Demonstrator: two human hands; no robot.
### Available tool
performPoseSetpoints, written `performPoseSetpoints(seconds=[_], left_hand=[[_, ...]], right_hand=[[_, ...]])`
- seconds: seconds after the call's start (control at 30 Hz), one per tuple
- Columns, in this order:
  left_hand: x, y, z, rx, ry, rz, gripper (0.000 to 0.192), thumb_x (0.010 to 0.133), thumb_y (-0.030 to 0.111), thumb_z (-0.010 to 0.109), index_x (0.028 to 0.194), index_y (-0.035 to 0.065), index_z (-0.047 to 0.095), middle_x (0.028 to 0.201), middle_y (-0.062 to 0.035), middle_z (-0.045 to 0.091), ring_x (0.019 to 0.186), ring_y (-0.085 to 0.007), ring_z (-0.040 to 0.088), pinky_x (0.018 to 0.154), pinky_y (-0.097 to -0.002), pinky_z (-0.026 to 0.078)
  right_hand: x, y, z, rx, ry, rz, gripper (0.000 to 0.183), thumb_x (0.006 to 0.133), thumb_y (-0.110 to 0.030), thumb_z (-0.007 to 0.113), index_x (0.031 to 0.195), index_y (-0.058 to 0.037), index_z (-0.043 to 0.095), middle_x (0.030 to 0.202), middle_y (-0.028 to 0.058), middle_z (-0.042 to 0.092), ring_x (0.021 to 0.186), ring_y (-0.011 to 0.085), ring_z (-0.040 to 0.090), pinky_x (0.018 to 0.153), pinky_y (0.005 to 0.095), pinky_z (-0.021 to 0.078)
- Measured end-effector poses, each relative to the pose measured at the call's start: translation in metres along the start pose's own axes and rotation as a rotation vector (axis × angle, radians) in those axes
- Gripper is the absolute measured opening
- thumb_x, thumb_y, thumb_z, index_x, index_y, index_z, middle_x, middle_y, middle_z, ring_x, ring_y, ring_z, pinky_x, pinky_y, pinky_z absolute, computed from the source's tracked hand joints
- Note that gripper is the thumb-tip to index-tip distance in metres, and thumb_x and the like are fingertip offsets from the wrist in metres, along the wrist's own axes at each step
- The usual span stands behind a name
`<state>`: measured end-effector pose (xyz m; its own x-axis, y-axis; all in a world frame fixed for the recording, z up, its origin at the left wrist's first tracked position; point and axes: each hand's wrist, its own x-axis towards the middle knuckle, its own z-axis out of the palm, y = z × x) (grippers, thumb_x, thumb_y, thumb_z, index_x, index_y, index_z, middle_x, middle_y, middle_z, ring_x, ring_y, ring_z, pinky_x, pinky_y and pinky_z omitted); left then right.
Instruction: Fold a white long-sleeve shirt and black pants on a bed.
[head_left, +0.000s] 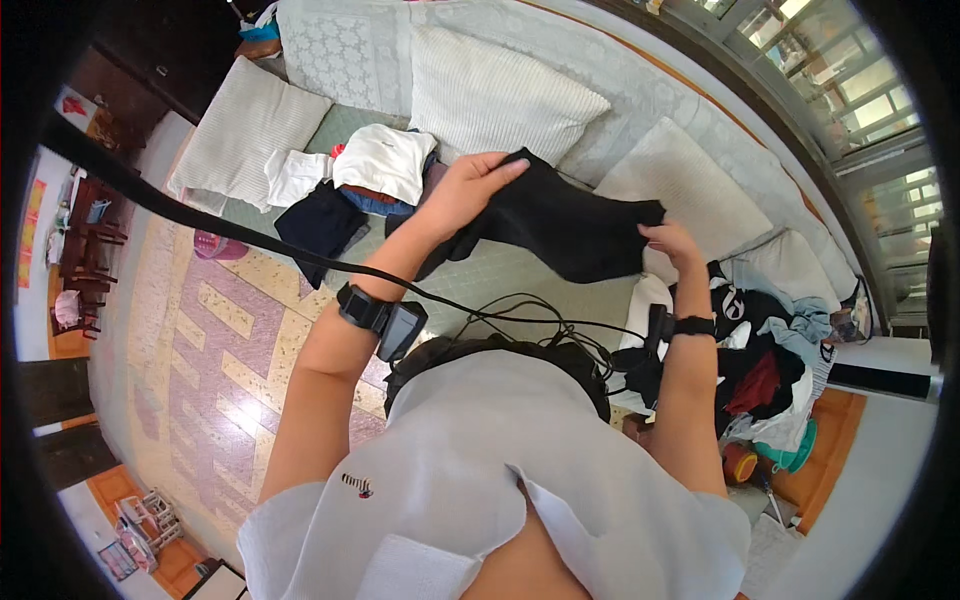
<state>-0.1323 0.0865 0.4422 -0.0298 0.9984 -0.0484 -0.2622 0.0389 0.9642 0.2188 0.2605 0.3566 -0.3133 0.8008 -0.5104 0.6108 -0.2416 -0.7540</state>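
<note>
A black garment (577, 225) is stretched between my two hands above the sofa seat. My left hand (469, 187) pinches its upper left edge, thumb on top. At its right end my right hand (675, 241) grips a corner between thumb and fingers. Part of the cloth hangs below and behind my left wrist, so its full shape is hidden. Left of my left hand, a stack of folded clothes with a white top (384, 163) lies on the seat. Beside it rest a smaller folded white piece (298, 177) and a folded dark navy garment (319, 225).
Pale ribbed cushions (502, 90) lean along the sofa back. A loose heap of mixed clothes (765, 360) lies at the right. Black cables (555, 319) run across my lap, and a thick black strap (225, 225) crosses the left. A pink basket (217, 246) stands on the patterned floor.
</note>
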Motion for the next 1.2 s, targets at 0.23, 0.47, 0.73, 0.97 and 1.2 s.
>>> performPoseSetpoints(seconds=[0.23,0.47,0.73,0.97,1.2], left_hand=[[0.002,-0.02,0.005,0.359,-0.068,0.05,0.029,0.093,0.019,0.055,0.106,-0.0059,0.061,0.087,0.0011,0.065,0.078,-0.0033,0.053,0.071,-0.0204,0.045],[-0.018,-0.018,-0.01,0.301,0.094,0.057,0.029,0.093,0.02,0.055,0.107,-0.0045,0.061,0.085,0.0028,0.063,0.076,-0.0034,0.052,0.069,-0.0197,0.044],[-0.034,-0.044,-0.021,0.191,0.149,0.202,0.036,0.094,0.016,0.051,0.126,-0.0014,0.047,0.11,-0.0011,0.054,0.087,-0.0034,0.05,0.074,-0.0165,0.042],[-0.039,-0.049,-0.013,0.221,-0.049,0.018,0.033,0.083,0.012,0.069,0.11,0.0,0.056,0.097,-0.0012,0.062,0.086,-0.0066,0.056,0.074,-0.0215,0.047],[-0.043,-0.091,-0.031,0.316,-0.002,0.012,0.029,0.08,0.018,0.073,0.098,-0.003,0.064,0.087,-0.0017,0.067,0.077,-0.0064,0.058,0.07,-0.0249,0.049]], right_hand=[[-0.054,-0.141,0.113,0.094,-0.252,-0.766,0.046,0.088,-0.026,0.06,0.125,-0.0005,0.049,0.114,0.0154,0.057,0.104,0.0175,0.054,0.091,0.0282,0.0418],[-0.044,-0.148,0.172,0.034,-0.369,-0.696,0.032,0.088,-0.033,0.061,0.092,-0.0015,0.059,0.07,-0.0004,0.048,0.065,0.0082,0.041,0.059,0.0252,0.0381],[-0.053,-0.172,0.173,-0.248,-0.339,-0.785,0.041,0.082,-0.038,0.064,0.084,0.0024,0.062,0.064,0.0161,0.052,0.057,0.0191,0.046,0.056,0.0309,0.0397],[-0.102,-0.219,0.14,-0.249,-0.163,-1.005,0.019,0.082,-0.019,0.063,0.089,-0.0019,0.067,0.071,0.0101,0.061,0.062,0.0136,0.051,0.061,0.0269,0.043],[-0.137,-0.249,0.078,-0.193,0.106,-1.073,0.023,0.084,-0.025,0.062,0.093,-0.0047,0.068,0.077,0.0095,0.064,0.071,0.0179,0.058,0.069,0.0279,0.0447]])
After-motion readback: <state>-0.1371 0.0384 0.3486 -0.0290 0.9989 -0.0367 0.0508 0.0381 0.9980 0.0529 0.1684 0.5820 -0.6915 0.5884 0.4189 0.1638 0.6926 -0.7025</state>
